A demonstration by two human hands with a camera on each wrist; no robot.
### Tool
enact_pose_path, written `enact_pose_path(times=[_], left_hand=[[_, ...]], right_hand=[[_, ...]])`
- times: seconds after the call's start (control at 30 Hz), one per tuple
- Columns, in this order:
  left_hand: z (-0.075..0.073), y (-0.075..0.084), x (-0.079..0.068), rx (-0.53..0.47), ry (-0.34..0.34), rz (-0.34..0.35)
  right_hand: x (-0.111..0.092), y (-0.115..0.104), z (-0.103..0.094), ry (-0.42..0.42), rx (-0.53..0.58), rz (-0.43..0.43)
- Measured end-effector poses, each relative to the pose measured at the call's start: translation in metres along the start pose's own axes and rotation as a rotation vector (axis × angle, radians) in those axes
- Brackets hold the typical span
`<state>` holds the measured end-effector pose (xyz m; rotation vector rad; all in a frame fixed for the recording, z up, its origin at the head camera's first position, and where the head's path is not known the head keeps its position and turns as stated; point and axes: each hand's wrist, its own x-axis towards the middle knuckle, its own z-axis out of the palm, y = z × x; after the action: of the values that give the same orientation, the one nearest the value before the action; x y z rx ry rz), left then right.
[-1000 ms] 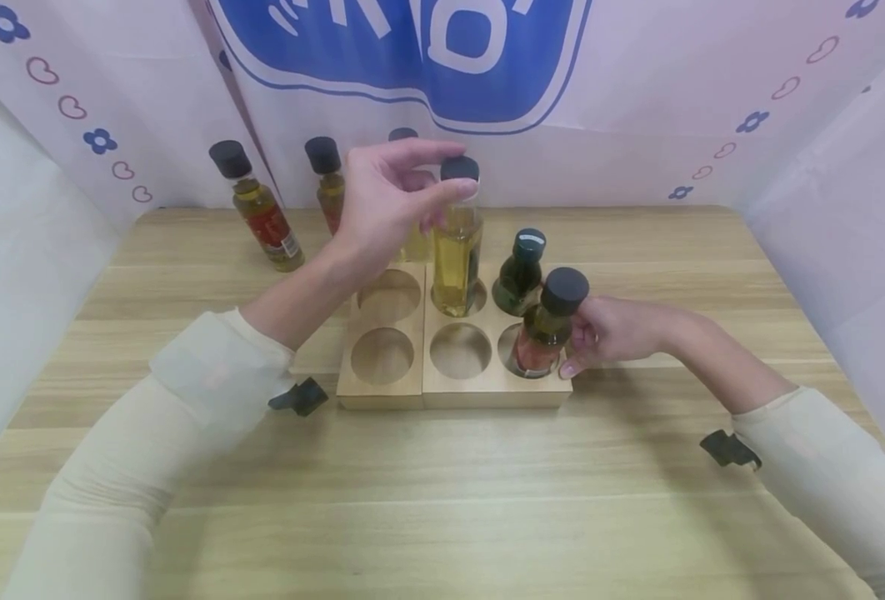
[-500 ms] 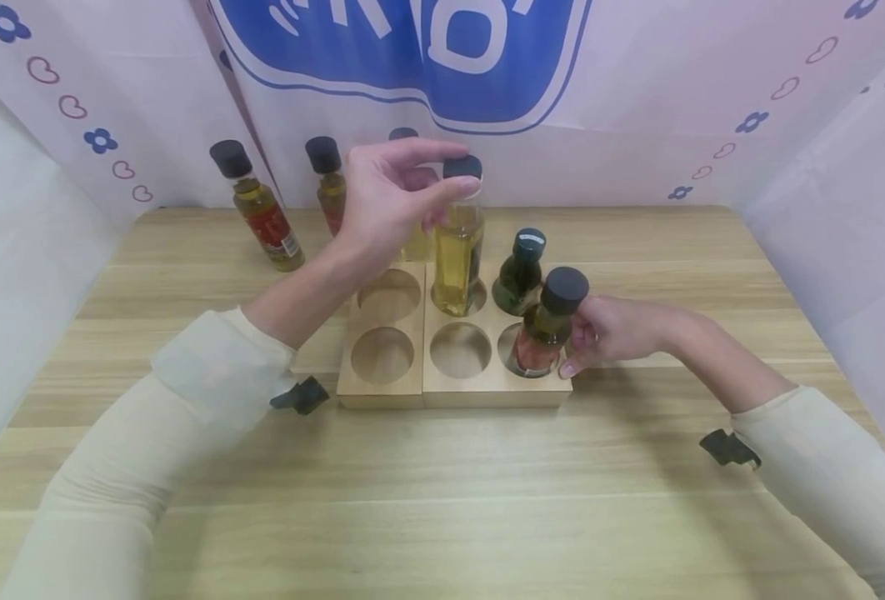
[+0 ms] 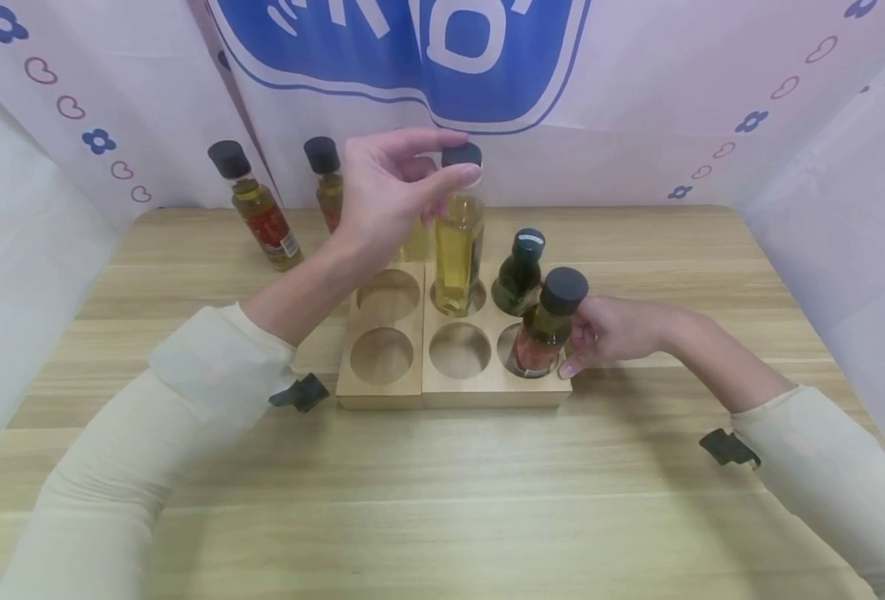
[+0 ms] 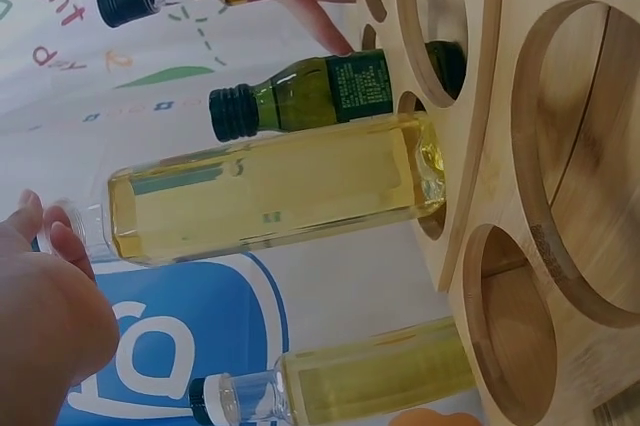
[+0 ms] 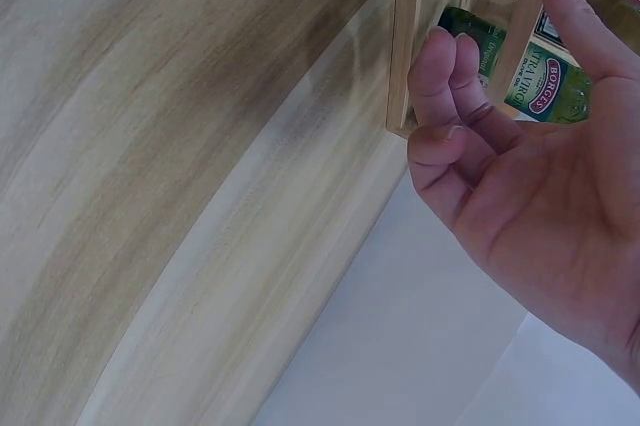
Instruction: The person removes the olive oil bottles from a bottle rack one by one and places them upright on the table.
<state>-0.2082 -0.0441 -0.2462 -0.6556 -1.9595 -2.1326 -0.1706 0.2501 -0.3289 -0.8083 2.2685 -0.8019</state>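
In the head view my left hand point(image 3: 382, 187) pinches the black cap of a tall bottle of pale yellow oil point(image 3: 456, 254). That bottle stands upright, its base at the back middle hole of a wooden bottle rack point(image 3: 495, 400); the left wrist view shows its clear faceted base at the hole's rim. My right hand point(image 3: 622, 332) grips the rack's right side, thumb at the front corner. Beside it, a red-labelled olive oil bottle point(image 3: 543, 333) occupies the front right hole. A small dark green olive oil bottle point(image 3: 519, 275) sits in the back right hole.
Two red-labelled bottles, one at the far left point(image 3: 266, 221) and one partly behind my left hand point(image 3: 330, 196), stand at the back of the wooden table point(image 3: 442, 500). Another pale oil bottle point(image 4: 375, 371) stands behind the rack. A printed cloth point(image 3: 622, 150) hangs behind.
My left hand has risen slightly with the cap of the pale oil bottle. My right hand keeps its place at the rack.
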Motion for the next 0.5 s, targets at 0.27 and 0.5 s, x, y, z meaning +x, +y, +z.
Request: enact_pose_path(times=[0.27,0.5], left_hand=[[0.0029,0.0010,0.0021,0.026,0.022,0.033],[0.0066,0.0020,0.0034,0.009,0.042,0.040]], right_hand=[[0.0004,0.0026,0.0004,0.008,-0.031,0.000],[0.0000,0.0024,0.0004,0.008,-0.027,0.000]])
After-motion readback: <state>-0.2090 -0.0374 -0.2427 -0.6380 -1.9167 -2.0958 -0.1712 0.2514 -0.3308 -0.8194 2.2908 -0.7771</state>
